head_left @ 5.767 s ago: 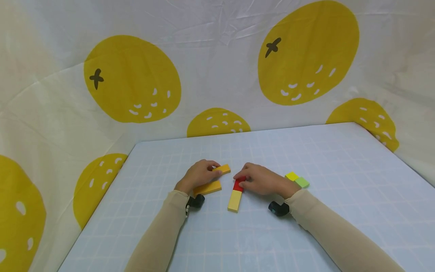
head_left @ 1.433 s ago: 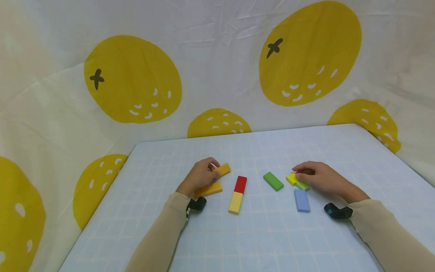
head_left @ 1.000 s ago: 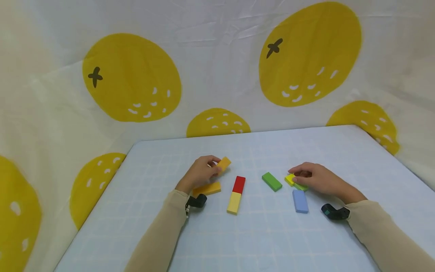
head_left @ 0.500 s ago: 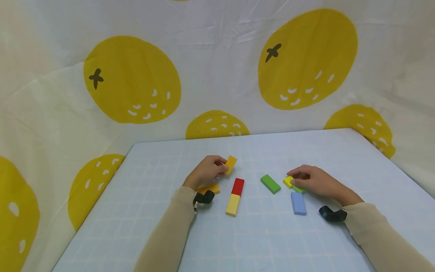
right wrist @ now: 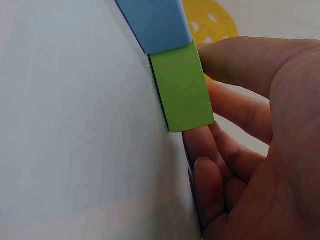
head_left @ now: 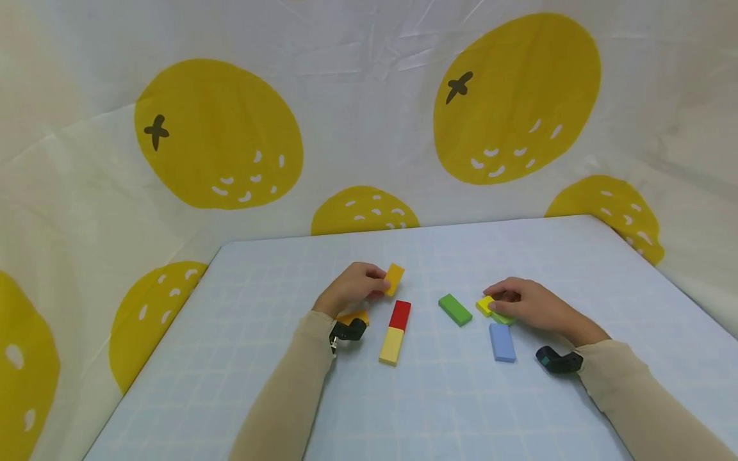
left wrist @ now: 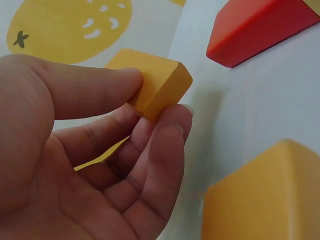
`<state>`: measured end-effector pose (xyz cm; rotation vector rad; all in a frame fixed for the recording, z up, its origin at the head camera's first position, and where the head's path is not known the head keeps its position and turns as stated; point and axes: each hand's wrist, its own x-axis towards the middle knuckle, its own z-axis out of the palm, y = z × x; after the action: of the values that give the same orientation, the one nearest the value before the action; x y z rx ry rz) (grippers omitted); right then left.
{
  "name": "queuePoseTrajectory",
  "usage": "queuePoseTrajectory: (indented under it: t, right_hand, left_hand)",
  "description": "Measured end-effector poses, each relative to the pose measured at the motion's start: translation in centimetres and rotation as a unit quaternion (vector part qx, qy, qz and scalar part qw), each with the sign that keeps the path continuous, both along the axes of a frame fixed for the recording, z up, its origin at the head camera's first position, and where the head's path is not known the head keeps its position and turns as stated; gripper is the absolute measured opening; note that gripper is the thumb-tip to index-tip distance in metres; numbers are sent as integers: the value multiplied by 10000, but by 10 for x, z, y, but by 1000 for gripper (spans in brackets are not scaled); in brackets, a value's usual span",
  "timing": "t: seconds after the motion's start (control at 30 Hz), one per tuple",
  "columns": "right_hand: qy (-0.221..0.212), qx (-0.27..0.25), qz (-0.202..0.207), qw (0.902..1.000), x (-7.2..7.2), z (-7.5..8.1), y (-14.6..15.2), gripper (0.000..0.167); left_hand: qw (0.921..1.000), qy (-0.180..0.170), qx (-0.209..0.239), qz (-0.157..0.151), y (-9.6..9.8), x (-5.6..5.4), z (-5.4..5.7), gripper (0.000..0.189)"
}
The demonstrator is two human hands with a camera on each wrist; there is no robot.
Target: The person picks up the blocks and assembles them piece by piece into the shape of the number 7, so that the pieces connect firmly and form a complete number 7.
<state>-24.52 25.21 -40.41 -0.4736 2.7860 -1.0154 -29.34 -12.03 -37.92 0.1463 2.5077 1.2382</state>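
Between thumb and fingers, my left hand (head_left: 353, 287) pinches an orange block (head_left: 394, 279), tilted up off the table; the left wrist view shows the thumb across its face. A second orange block (head_left: 356, 317) lies under that wrist, partly covered. Just right of it, a red block (head_left: 400, 314) and a pale yellow block (head_left: 392, 346) lie end to end. My right hand (head_left: 536, 308) has thumb and index finger about a small yellow block (head_left: 483, 305). Touching that is a light green block (right wrist: 182, 87), partly hidden by the hand in the head view.
A blue block (head_left: 502, 342) lies nearer me, below the light green one. A darker green block (head_left: 455, 310) lies at an angle between the red and yellow blocks. The pale gridded tabletop (head_left: 438, 410) ends at a fruit-print curtain (head_left: 369, 128) behind.
Since the oldest frame, blue and green blocks have come into sight and the right hand has left the red block for the yellow one. Lately the left hand lifted and tilted its orange block rightward.
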Motion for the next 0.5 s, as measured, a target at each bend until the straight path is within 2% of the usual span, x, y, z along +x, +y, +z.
queuePoseTrajectory:
  t: [0.5]
  right_hand:
    - [26,-6,-47,10000,-2,-3,0,40]
  left_hand:
    - [9997,-57,118,-220,8,-10,6,30]
